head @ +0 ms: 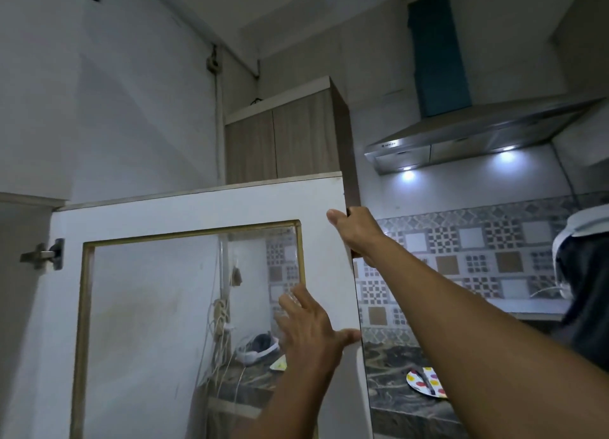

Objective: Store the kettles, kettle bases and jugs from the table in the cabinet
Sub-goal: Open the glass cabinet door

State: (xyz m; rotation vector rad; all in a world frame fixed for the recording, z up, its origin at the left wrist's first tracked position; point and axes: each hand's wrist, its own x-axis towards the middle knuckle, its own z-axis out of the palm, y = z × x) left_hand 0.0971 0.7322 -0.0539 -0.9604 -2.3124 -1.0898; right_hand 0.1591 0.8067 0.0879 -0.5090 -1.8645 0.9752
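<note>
Head view: your right hand grips free edge of white glass-paned cabinet door, fingers curled round it to swing it. Left hand flat on glass, fingers spread, steadying. Kettles, bases, jugs not seen.

A white cabinet door with a glass pane stands open. The right hand grips its free edge near the top; the left hand lies flat, fingers spread, lower on the door
</note>
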